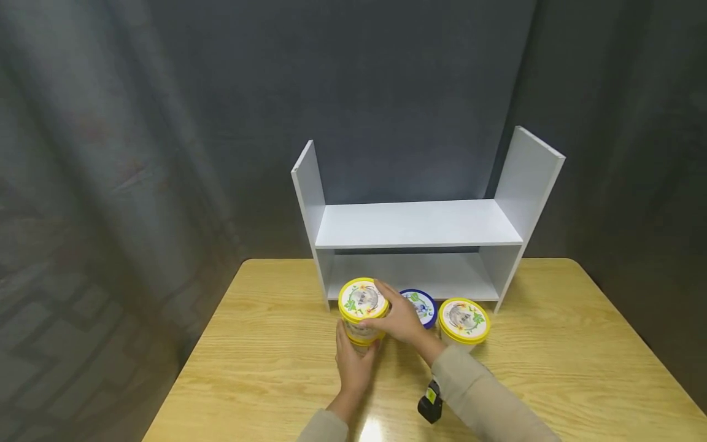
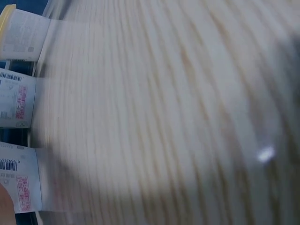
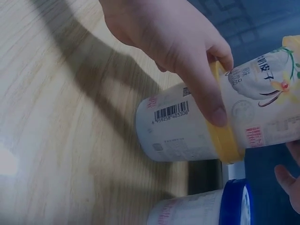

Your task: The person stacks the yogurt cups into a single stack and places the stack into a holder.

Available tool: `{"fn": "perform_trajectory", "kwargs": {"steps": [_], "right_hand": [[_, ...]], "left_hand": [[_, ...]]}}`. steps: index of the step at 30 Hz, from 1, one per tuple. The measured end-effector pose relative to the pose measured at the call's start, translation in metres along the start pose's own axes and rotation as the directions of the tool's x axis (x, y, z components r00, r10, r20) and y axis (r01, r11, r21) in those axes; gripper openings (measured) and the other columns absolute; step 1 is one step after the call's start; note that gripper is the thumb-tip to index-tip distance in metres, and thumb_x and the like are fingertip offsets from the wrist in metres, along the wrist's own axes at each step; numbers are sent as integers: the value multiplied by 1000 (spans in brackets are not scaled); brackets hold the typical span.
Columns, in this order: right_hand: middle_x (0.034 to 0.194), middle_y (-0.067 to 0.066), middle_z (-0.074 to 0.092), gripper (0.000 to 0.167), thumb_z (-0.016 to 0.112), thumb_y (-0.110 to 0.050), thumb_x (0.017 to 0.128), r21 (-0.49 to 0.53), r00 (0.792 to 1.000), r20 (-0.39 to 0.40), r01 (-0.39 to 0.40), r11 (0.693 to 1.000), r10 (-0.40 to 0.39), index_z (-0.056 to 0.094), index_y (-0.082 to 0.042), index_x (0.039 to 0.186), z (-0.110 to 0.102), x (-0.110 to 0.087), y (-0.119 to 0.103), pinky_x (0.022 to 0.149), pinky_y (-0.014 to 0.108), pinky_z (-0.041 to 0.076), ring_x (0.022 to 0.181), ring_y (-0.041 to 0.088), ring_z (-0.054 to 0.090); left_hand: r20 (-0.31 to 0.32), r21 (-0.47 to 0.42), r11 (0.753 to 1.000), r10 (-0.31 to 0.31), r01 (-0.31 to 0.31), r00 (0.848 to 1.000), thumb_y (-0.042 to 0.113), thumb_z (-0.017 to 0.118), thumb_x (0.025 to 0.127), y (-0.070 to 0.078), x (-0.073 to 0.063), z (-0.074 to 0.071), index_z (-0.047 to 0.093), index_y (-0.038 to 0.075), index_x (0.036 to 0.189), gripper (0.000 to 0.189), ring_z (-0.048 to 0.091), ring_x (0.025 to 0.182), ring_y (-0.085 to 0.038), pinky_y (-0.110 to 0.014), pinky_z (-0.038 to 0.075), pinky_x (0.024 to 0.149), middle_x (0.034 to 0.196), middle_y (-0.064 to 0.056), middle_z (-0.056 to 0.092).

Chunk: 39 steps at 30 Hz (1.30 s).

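Note:
Two paper tubs with yellow lids are stacked in front of the shelf's left side. My left hand (image 1: pixel 355 368) grips the lower tub (image 3: pixel 173 129), its thumb near that tub's yellow lid. Curled round the upper tub (image 1: pixel 361 299) is my right hand (image 1: pixel 405 322), thumb and fingers at its lid. In the right wrist view the upper tub leans slightly against the lower one's line. Beside the stack stands a blue-lidded tub (image 1: pixel 421 307), partly behind my right hand. Another yellow-lidded tub (image 1: pixel 464 320) is right of it.
A white two-level shelf (image 1: pixel 417 224) stands at the back of the wooden table (image 1: pixel 248 356). Dark curtains (image 1: pixel 386 92) hang behind and at both sides. A small black device (image 1: pixel 429 405) is at my right sleeve's cuff.

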State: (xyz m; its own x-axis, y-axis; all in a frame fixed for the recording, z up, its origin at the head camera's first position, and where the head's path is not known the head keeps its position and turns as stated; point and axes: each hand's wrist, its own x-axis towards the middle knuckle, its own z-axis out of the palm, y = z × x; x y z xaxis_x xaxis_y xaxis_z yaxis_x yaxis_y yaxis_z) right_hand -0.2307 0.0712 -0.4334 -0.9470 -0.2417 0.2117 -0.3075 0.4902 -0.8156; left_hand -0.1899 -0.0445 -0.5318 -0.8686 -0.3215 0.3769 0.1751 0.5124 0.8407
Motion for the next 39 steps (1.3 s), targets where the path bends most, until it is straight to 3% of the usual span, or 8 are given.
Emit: {"fn": "perform_trajectory", "kwargs": {"steps": [12, 21, 30, 39], "right_hand": [[138, 9, 26, 97, 77, -37, 59, 30, 1000, 10, -12, 999, 11, 25, -11, 136, 2, -3, -2, 97, 47, 23, 123, 28, 25], [139, 13, 21, 105, 76, -43, 58, 86, 998, 54, -41, 995, 37, 16, -13, 139, -5, -6, -3, 96, 52, 21, 124, 32, 22], [133, 15, 33, 100, 74, -43, 60, 83, 997, 33, -76, 994, 73, 19, -13, 138, -15, -15, -3, 93, 55, 23, 121, 33, 29], [134, 15, 32, 92, 74, -36, 64, 48, 997, -9, -78, 996, 79, 23, -11, 136, -32, -29, 4, 96, 51, 23, 121, 30, 29]], "left_hand": [[-9, 23, 999, -25, 25, 1000, 39, 69, 69, 3, -1, 3, 18, 1, 134, 91, 35, 115, -36, -61, 27, 84, 134, -18, 27], [-27, 44, 999, -18, 19, 999, 39, 70, 67, -1, -1, 4, 18, 1, 134, 92, 37, 111, -40, -62, 27, 84, 133, -18, 28], [-5, 69, 996, -52, 53, 999, 43, 70, 66, -4, 0, 3, 18, 4, 135, 94, 37, 111, -40, -60, 24, 87, 135, -16, 27], [-35, 60, 998, -24, 26, 999, 39, 73, 64, -1, 0, 2, 23, 0, 132, 93, 38, 112, -36, -55, 23, 89, 133, -17, 31]]}}
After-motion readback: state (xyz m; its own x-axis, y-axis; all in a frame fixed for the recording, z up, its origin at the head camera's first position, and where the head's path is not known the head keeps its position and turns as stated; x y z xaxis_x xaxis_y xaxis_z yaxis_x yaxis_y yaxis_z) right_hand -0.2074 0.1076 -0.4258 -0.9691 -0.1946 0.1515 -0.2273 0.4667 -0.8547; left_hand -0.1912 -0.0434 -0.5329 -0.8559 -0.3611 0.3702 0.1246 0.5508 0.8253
